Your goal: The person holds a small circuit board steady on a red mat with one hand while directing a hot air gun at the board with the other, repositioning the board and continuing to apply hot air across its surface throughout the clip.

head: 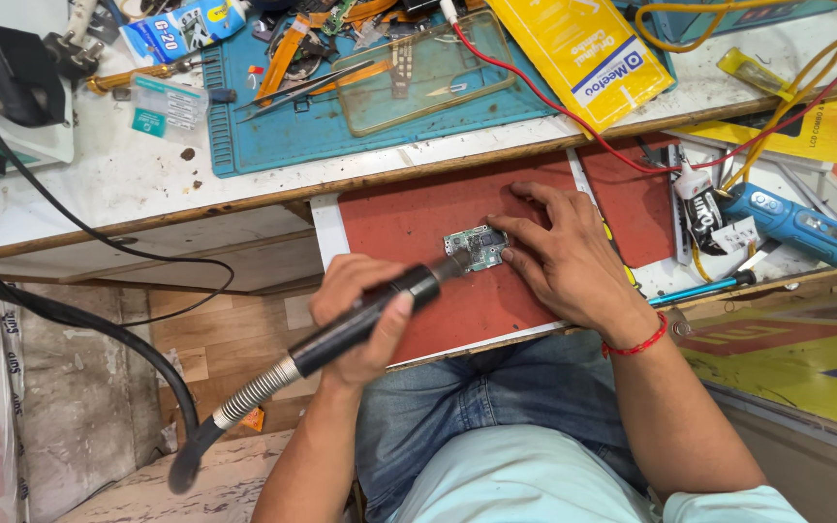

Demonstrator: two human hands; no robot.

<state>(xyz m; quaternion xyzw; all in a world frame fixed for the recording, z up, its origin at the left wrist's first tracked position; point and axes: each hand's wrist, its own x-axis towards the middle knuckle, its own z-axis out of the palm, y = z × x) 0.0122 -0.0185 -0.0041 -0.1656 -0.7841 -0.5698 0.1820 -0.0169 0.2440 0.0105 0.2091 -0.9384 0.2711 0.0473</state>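
Left hand point(360, 315) gripping 1 black hot-air wand point(360, 324), right hand point(559, 257) – fingers flat – pinning 1 circuit board point(475, 247), red mat point(409, 228).

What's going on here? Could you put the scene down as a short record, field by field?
Setting: cluttered repair bench, seen from the person's head
Left hand: grips a black hot-air handpiece with a ribbed hose, nozzle aimed at the board
Right hand: fingers press on a small green circuit board
Board rests on: red mat on a white slab
Wrist: red thread band on the right
Behind: blue work mat with tweezers and a glass panel
To the right: blue handheld tool, yellow packet
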